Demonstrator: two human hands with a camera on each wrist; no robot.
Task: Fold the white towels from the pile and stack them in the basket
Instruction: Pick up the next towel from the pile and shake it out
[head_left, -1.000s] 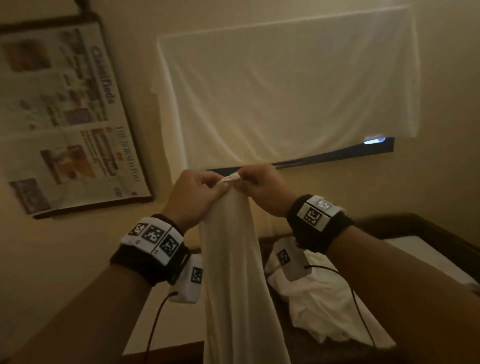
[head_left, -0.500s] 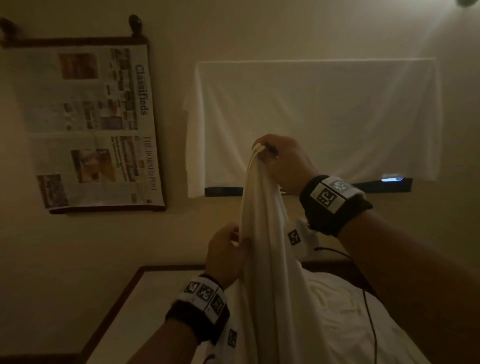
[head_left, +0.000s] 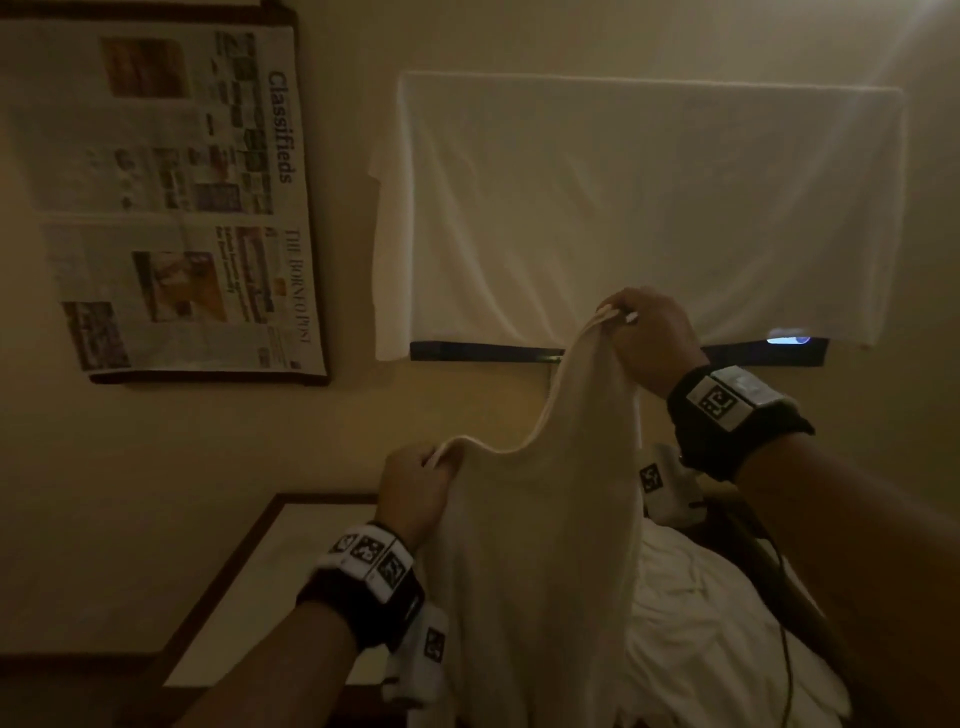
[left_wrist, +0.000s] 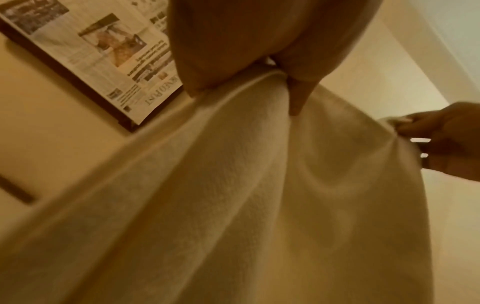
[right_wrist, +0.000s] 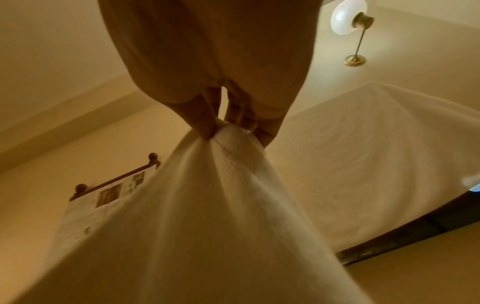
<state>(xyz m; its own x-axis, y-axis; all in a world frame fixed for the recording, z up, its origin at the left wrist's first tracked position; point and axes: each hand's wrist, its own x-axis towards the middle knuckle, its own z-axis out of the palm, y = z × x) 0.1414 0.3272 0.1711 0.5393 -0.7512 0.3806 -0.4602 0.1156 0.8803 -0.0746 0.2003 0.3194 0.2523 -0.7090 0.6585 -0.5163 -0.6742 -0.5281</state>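
A white towel (head_left: 540, 545) hangs in the air in front of me, held by both hands along its top edge. My right hand (head_left: 631, 325) pinches one corner high up, seen close in the right wrist view (right_wrist: 218, 127). Lower and to the left, my left hand (head_left: 415, 488) grips the edge, thumb and fingers curled over the cloth (left_wrist: 259, 82). The towel (left_wrist: 233, 205) sags between the two hands. Below it, a rumpled pile of white towels (head_left: 717, 623) lies on the table. No basket is in view.
A light table (head_left: 260, 582) with a dark wooden rim stands against the wall below. On the wall hang a newspaper (head_left: 171, 192) on a rod and a white cloth (head_left: 649, 208) draped over a dark screen. Cables trail from my wrist cameras.
My hands, together at one corner a second ago, have drawn apart. The right hand stays high with the corner while the left slid down and out to the left along the edge.
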